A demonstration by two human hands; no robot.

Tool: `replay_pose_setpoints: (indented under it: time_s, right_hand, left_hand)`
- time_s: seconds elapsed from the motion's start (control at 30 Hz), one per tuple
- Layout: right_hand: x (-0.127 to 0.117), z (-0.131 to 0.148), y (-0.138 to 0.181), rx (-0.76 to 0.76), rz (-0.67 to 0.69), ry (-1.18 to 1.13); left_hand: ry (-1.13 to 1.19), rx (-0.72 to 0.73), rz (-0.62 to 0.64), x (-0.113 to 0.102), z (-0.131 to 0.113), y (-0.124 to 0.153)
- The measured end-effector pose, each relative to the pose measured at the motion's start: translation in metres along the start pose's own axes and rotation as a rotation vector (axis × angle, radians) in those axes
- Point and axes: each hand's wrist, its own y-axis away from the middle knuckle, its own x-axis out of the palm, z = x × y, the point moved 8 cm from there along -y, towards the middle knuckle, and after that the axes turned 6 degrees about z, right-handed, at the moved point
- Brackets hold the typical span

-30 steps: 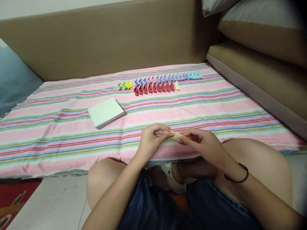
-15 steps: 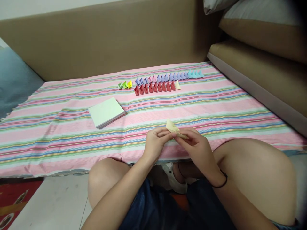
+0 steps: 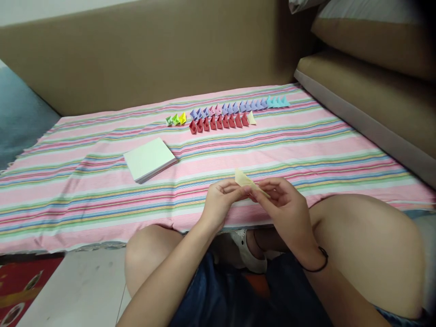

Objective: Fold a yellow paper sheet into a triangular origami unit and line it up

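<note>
A pale yellow folded paper [image 3: 244, 180] is pinched between both hands just above the near part of the striped cloth. My left hand [image 3: 221, 200] grips its left side with thumb and fingers. On the paper's right end, my right hand [image 3: 284, 204] is closed, partly hiding it. Farther back stand small folded paper boats in two rows: red ones [image 3: 220, 121] with a cream one [image 3: 251, 118] at the right end, and purple ones [image 3: 254, 106], pink ones [image 3: 215, 110] and turquoise ones [image 3: 277, 102] behind. Green and yellow boats [image 3: 175, 119] sit at the left.
A stack of pale paper sheets [image 3: 150, 159] lies left of my hands on the striped cloth [image 3: 102, 190]. A brown backrest [image 3: 153, 54] rises behind, stacked cushions [image 3: 368, 100] stand at the right, and a blue cushion [image 3: 20, 113] is at the far left.
The paper now looks flatter, its open folds pressed together. My right hand has shifted slightly to the right, its fingers a little more spread. The left hand stays nearly in place.
</note>
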Motion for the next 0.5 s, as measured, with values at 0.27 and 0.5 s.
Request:
replay_pose_setpoints:
  time_s: [0.27,0.5]
  right_hand:
    - [0.005,-0.013,-0.006,0.082,0.036,-0.101]
    - [0.002,-0.019,-0.011,0.098,0.095,-0.082]
  left_hand:
    - [0.016,0.002,-0.092,-0.005,0.004,-0.001]
    - [-0.179,0.006,-0.005,-0.01,-0.008,-0.005]
